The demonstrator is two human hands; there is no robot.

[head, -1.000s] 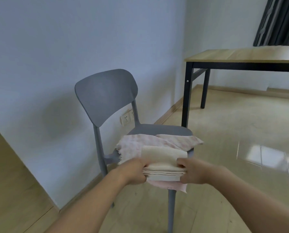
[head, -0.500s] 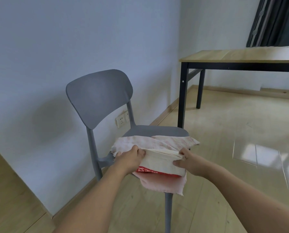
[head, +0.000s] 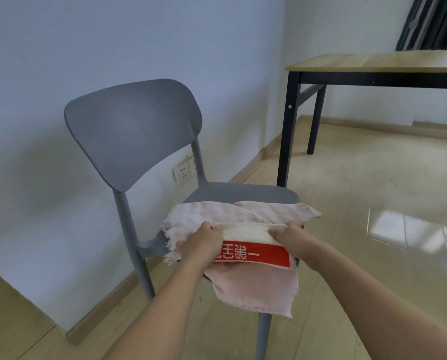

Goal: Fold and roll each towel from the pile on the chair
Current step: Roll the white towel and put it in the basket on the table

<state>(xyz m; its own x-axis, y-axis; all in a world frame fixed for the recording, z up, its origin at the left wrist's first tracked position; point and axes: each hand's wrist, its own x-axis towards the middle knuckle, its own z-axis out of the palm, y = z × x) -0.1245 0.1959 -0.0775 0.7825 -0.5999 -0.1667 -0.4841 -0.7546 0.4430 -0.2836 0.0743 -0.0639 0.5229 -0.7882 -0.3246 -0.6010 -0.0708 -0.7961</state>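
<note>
Gripping the cream towel (head: 245,231) at both ends, left hand (head: 204,242) and right hand (head: 288,236) clamped, low centre on the chair (head: 243,193); I should roll evenly, keeping edges aligned.

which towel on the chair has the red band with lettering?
The cream towel that the left hand and right hand grip at its ends. The pink towels under it on the chair are plain.
</note>
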